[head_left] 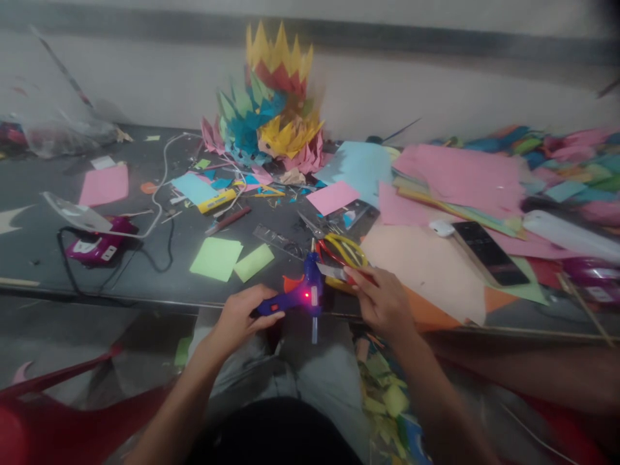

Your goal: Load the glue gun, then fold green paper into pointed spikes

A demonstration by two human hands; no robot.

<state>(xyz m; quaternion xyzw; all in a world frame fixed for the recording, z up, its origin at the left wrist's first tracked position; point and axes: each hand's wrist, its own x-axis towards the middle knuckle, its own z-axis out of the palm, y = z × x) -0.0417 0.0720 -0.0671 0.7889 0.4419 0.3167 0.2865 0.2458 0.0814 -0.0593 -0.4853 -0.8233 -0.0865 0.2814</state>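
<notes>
My left hand (247,318) is wrapped round the handle of a blue glue gun (312,274), which has a lit red light and a clear stick showing at its near end. Its nozzle points away from me over the table edge. My right hand (382,300) grips a small knife (333,271) with a red handle, its blade close to the gun's body. Just beyond lie scissors with yellow handles (346,248). Two light green paper pieces (216,259) are left of the gun, near a clear ruler (278,240).
Folded paper crowns (271,110) stand at the back. Pink sheets (460,177), a phone (490,253) and a white bottle-like object (571,236) are on the right. A purple device (101,242) with cables sits left. Paper scraps (392,400) lie below the table edge.
</notes>
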